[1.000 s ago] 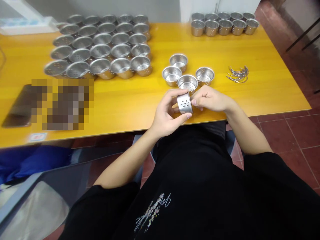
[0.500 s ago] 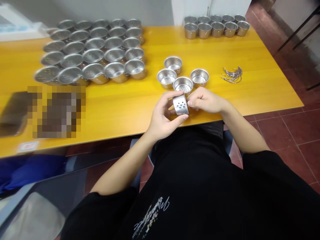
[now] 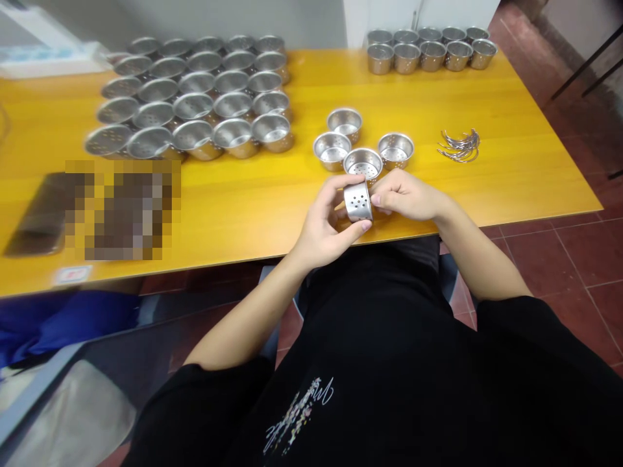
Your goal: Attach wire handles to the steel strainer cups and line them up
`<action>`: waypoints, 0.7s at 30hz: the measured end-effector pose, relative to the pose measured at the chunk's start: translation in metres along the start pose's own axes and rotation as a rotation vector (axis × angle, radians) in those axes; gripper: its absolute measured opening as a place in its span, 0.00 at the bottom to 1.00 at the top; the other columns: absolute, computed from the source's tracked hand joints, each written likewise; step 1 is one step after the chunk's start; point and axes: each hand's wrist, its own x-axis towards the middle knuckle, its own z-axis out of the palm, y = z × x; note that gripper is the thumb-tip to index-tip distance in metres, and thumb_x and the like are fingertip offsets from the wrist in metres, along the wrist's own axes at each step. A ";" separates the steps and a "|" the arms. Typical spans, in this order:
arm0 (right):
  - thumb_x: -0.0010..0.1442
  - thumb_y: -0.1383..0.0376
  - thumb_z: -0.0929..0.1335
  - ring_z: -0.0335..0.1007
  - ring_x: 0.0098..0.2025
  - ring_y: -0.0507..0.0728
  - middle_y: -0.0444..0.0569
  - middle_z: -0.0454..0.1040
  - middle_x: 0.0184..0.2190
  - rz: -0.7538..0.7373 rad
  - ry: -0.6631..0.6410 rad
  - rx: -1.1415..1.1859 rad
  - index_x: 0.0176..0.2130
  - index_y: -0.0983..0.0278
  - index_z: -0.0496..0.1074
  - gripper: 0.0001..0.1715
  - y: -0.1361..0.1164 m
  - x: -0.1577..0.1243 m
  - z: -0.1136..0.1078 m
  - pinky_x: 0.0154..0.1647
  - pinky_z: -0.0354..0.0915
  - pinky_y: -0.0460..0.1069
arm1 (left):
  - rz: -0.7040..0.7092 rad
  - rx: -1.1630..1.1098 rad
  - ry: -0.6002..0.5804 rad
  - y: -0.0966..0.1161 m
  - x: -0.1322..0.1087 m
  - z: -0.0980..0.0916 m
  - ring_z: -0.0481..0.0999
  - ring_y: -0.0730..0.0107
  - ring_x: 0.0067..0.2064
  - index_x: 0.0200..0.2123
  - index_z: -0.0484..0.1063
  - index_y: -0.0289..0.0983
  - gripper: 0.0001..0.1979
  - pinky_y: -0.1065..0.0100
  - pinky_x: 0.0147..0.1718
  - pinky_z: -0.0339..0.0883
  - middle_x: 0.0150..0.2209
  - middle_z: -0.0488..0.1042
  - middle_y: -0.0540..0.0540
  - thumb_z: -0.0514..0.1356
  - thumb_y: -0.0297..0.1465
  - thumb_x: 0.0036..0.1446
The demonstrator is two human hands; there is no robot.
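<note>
My left hand (image 3: 331,224) holds a small perforated metal cup (image 3: 357,202) on its side, thumb below and fingers above, the opening facing right. My right hand (image 3: 406,194) is closed in a pinch at the cup's mouth; what its fingers grip is hidden. Just beyond stand several similar cups, open side up: a near one (image 3: 363,165), partly covered by my left fingers, one on the right (image 3: 396,150), one on the left (image 3: 331,150) and one behind (image 3: 344,124). A small pile of curved metal wires (image 3: 460,145) lies to the right.
Rows of perforated metal cups (image 3: 195,137) fill the table's (image 3: 243,201) back left. Two shorter rows of cups (image 3: 432,56) stand at the back right. A dark flat object (image 3: 48,214) and a blurred-out item (image 3: 129,217) lie at left, near a small white label (image 3: 73,275).
The view has shifted slightly, so everything sits a little further right. Both hands keep nearly the same pose around the cup, which has turned very slightly.
</note>
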 end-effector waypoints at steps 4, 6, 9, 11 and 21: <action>0.81 0.58 0.69 0.47 0.24 0.47 0.36 0.54 0.21 0.022 0.002 -0.050 0.24 0.62 0.62 0.33 -0.001 0.000 0.002 0.26 0.47 0.45 | -0.022 0.040 -0.015 0.000 0.001 0.000 0.85 0.56 0.56 0.71 0.72 0.50 0.40 0.57 0.52 0.87 0.61 0.79 0.41 0.80 0.52 0.62; 0.80 0.59 0.69 0.46 0.24 0.47 0.35 0.53 0.21 0.041 -0.002 -0.061 0.24 0.62 0.61 0.32 -0.003 0.001 0.004 0.25 0.45 0.46 | -0.031 0.075 0.014 0.001 0.001 0.001 0.84 0.57 0.55 0.70 0.73 0.50 0.41 0.57 0.52 0.87 0.60 0.79 0.41 0.81 0.53 0.60; 0.78 0.62 0.68 0.45 0.23 0.47 0.35 0.52 0.20 0.079 -0.003 -0.070 0.23 0.62 0.60 0.30 -0.007 0.002 0.006 0.25 0.45 0.46 | -0.028 0.149 0.048 0.005 0.002 0.001 0.84 0.54 0.58 0.71 0.77 0.49 0.40 0.54 0.55 0.87 0.61 0.80 0.40 0.80 0.55 0.61; 0.76 0.64 0.68 0.45 0.23 0.47 0.35 0.52 0.20 0.103 -0.004 -0.070 0.23 0.61 0.60 0.29 -0.009 0.003 0.007 0.24 0.45 0.46 | -0.034 0.203 0.047 0.009 0.002 0.000 0.83 0.51 0.61 0.70 0.79 0.48 0.39 0.51 0.59 0.86 0.62 0.80 0.39 0.79 0.56 0.62; 0.74 0.67 0.68 0.44 0.24 0.47 0.36 0.51 0.20 0.147 -0.032 -0.044 0.23 0.61 0.57 0.28 -0.009 0.005 0.007 0.25 0.44 0.46 | -0.006 0.242 0.048 0.010 0.003 -0.003 0.82 0.49 0.64 0.70 0.80 0.47 0.36 0.47 0.64 0.83 0.64 0.81 0.38 0.78 0.52 0.64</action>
